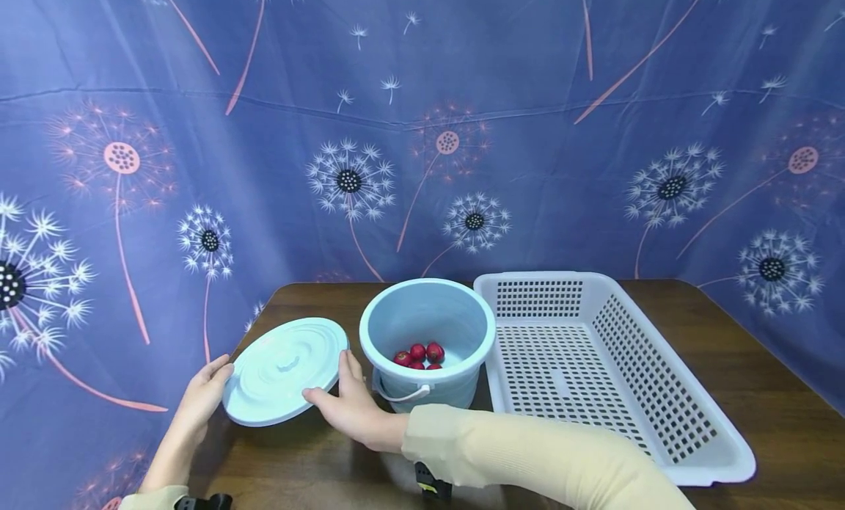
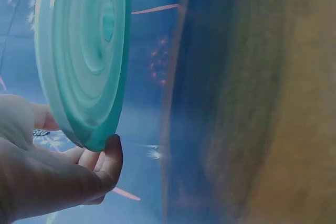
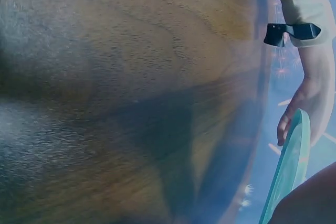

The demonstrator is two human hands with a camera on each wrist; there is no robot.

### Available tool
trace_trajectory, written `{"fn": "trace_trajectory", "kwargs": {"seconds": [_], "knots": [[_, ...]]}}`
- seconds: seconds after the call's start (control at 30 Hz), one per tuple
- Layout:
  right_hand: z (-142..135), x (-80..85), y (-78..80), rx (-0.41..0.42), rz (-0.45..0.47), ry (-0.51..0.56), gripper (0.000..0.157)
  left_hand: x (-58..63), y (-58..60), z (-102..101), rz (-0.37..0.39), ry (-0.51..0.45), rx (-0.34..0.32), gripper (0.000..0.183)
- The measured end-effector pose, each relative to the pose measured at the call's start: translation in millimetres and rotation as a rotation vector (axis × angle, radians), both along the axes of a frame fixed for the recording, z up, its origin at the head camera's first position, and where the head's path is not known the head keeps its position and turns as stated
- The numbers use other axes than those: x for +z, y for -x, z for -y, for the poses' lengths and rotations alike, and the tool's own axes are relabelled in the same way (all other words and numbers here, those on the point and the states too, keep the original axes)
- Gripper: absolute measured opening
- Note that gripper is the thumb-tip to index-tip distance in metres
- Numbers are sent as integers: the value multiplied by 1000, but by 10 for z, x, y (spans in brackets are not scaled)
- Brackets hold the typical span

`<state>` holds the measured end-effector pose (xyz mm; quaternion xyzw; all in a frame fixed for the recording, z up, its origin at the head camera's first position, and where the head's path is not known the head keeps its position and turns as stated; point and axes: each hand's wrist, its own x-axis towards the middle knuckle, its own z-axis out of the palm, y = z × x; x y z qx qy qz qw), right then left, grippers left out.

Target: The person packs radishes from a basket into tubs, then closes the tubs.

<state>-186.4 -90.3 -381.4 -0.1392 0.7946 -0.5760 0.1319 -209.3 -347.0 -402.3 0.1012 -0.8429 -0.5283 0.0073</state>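
A light-blue round bucket lid [image 1: 284, 374] is held between both hands, tilted above the left part of the table. My left hand [image 1: 201, 401] grips its left rim; in the left wrist view the fingers curl at the edge of the lid [image 2: 79, 56]. My right hand [image 1: 356, 411] holds the right rim, thumb over the top face, fingers along the edge. Just right of it stands the light-blue bucket [image 1: 458, 392], uncovered, its white-gripped handle hanging in front. Several small red round fruits or vegetables [image 1: 418, 352] lie inside; their exact kind is unclear.
A white perforated plastic basket [image 1: 538, 277] stands right of the bucket, close against it. Everything rests on a dark brown wooden table [image 1: 779, 407]. Behind the table hangs a blue curtain [image 1: 561, 187] printed with dandelions. Both wrists wear black straps.
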Motion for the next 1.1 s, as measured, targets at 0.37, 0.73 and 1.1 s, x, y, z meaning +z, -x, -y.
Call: {"fn": "trace_trajectory", "kwargs": {"seconds": [0.37, 0.73, 1.1], "knots": [[28, 160, -163, 117, -128, 28, 84, 224, -102, 141, -113, -147, 100, 61], [-74, 287, -235, 153, -263, 89, 78, 425, -126, 29, -196, -221, 158, 61], [-301, 558, -167, 80, -350, 199, 75, 588, -129, -170, -354, -346, 91, 61]]}}
